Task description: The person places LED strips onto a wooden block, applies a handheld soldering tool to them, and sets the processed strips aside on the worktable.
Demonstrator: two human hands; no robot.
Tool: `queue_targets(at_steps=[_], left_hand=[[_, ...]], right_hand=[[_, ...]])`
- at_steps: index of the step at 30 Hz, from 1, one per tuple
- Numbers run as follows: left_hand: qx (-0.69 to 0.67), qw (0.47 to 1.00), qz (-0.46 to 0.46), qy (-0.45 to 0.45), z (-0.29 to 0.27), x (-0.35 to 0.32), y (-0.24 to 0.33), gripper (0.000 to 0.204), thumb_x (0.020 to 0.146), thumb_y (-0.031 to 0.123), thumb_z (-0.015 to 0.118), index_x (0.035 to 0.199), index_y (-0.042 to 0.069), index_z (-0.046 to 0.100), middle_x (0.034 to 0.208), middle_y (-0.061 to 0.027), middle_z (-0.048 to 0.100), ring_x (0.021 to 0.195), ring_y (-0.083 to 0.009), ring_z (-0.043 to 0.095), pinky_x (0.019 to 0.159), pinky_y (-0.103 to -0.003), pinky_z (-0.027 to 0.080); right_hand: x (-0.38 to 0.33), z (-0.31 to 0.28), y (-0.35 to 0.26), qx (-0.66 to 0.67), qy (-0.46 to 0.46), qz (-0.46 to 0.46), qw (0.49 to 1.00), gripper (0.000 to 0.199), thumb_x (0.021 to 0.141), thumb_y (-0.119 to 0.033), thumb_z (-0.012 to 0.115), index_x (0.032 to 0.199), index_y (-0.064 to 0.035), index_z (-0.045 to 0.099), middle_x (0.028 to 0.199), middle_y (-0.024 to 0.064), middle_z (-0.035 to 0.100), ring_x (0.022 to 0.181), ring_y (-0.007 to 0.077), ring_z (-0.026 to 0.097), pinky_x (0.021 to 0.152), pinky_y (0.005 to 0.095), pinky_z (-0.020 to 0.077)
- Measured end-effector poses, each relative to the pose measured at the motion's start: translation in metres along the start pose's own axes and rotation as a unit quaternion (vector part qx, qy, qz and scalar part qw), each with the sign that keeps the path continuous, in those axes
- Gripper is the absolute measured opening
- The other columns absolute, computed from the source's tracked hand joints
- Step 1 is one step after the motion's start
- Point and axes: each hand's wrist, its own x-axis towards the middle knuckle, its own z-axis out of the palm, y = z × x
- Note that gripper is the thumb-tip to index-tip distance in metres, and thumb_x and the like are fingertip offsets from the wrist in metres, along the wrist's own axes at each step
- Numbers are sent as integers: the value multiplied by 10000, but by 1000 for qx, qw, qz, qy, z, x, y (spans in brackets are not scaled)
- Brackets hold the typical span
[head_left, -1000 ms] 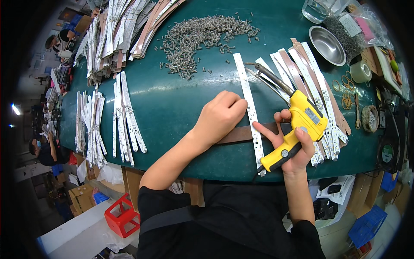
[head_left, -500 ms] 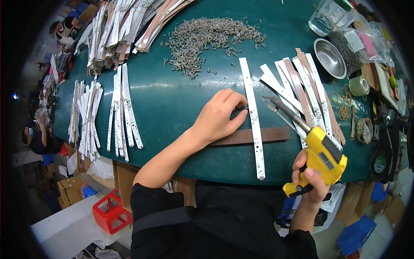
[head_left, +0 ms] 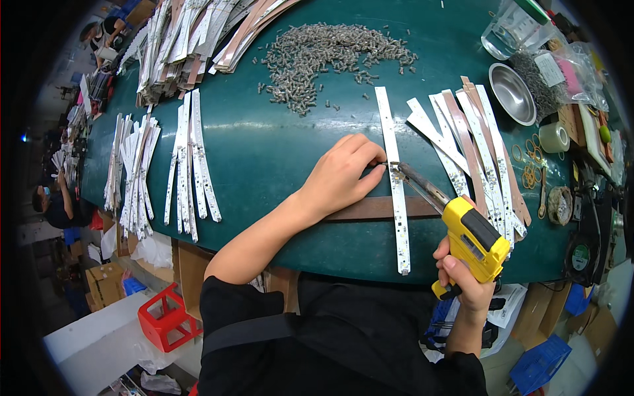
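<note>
Fingers of the left hand (head_left: 340, 178) press down beside a long white circuit strip (head_left: 394, 178) that lies across a brown strip (head_left: 370, 208) on the green table (head_left: 264, 152); the fingertips are pinched together right at the white strip's left edge, though what they pinch is too small to make out. The right hand (head_left: 465, 280) is closed around the grip of a yellow electric screwdriver (head_left: 472, 241), held just right of the white strip near the table's front edge, its dark bit slanting up and left so the tip meets the strip close to the left fingertips. Beyond the far end of the white strip sits a heap of small grey screws (head_left: 327, 56). To the strip's right lies a fan of more white and brown strips (head_left: 475, 145), with a steel bowl (head_left: 512, 92) beyond them. Well to the strip's left lie 2 bundles of white strips (head_left: 162, 168).
</note>
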Motion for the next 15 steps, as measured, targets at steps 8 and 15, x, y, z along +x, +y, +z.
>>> queue_targets(at_steps=[8, 15], left_hand=[[2, 1000, 3, -4, 0, 1, -1, 103, 799, 41, 684, 882, 44, 622, 800, -64, 556, 749, -209, 578, 680, -331, 489], [0, 1000, 4, -5, 1, 1, -1, 98, 801, 44, 684, 879, 40, 625, 790, -58, 551, 739, -197, 572, 664, -318, 487]], right_hand=[[2, 4, 0, 3, 12, -29, 1000, 724, 770, 34, 636, 1443, 25, 369, 830, 129, 631, 561, 93, 558, 476, 192, 450], [3, -6, -8, -28, -24, 2, 999, 724, 766, 45, 637, 1439, 43, 370, 871, 148, 637, 620, 117, 585, 505, 201, 466]])
